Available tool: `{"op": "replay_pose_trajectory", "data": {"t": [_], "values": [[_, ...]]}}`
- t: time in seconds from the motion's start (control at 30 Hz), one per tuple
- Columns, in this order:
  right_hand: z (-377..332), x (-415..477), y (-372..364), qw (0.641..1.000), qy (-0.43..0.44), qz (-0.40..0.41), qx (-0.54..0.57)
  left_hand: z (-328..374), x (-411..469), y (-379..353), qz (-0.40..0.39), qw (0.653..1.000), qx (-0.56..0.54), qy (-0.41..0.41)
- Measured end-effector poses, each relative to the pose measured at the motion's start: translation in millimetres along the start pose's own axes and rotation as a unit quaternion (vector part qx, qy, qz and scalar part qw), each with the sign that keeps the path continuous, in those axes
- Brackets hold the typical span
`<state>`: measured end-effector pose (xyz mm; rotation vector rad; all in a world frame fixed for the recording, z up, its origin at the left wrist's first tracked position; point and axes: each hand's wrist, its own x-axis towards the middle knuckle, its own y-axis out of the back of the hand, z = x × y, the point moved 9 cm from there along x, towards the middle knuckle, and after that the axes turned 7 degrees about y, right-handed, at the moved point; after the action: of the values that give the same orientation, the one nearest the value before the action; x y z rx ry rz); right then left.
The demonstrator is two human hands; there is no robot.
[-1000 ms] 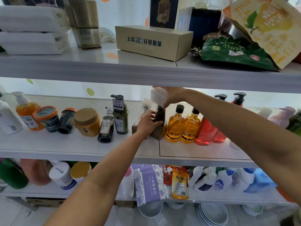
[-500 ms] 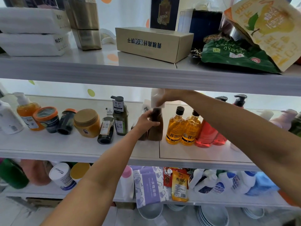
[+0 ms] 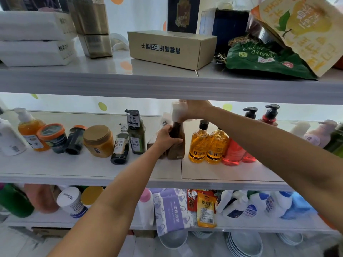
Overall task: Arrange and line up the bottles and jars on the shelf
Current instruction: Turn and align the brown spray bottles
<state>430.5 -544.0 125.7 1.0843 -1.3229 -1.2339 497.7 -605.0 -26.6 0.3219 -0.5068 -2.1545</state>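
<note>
On the middle shelf (image 3: 92, 169) a brown bottle with a white pump top (image 3: 177, 145) stands upright beside a second brown bottle (image 3: 152, 143) partly hidden behind my hand. My left hand (image 3: 166, 139) grips the brown bottle's body low down. My right hand (image 3: 194, 108) is closed on its white pump top. To its right stand two amber bottles with black caps (image 3: 199, 143), then two red pump bottles (image 3: 233, 153). On the left are two dark green bottles (image 3: 136, 138), a yellow jar (image 3: 98, 140), a black jar (image 3: 75, 140) and an orange pump bottle (image 3: 30, 128).
The upper shelf edge (image 3: 167, 86) hangs just above my right hand and carries a cardboard box (image 3: 170, 49), folded white packs and snack bags. Pale pump bottles (image 3: 315, 134) stand far right. The lower shelf holds white bottles, packets and jars; plates lie below.
The brown bottle was tilted and lifted a second ago; it now stands upright on the shelf next to the amber bottles. Both hands remain on it.
</note>
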Motion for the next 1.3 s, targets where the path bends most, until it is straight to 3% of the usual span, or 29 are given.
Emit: {"op": "replay_pose_trajectory", "data": {"t": [0.17, 0.3, 0.5, 0.67, 0.8, 1.03, 1.3], "values": [[-8, 6, -1, 0.998, -0.001, -0.012, -0.056, -1, 0, 2, 0.009, 1.0, 0.012, -0.013], [-7, 12, -5, 0.999, -0.04, -0.018, -0.008, 1, 0, 0, 0.003, 0.999, 0.035, -0.025], [-23, 17, -12, 0.984, 0.042, -0.121, 0.126, -12, -1, -6, -0.064, 0.998, 0.015, -0.001], [-10, 20, -14, 0.995, -0.014, -0.061, 0.074, -10, -4, -7, -0.088, 0.996, 0.01, -0.007], [-14, 21, -10, 0.996, 0.017, -0.054, 0.075, -9, -6, -12, -0.134, 0.989, 0.052, -0.022], [1, 17, -20, 0.993, -0.039, -0.068, 0.093, -3, -6, -8, -0.091, 0.989, 0.097, -0.057], [-14, 17, -21, 0.985, 0.015, -0.076, 0.157, -14, 0, 4, -0.06, 0.998, 0.012, -0.031]]}}
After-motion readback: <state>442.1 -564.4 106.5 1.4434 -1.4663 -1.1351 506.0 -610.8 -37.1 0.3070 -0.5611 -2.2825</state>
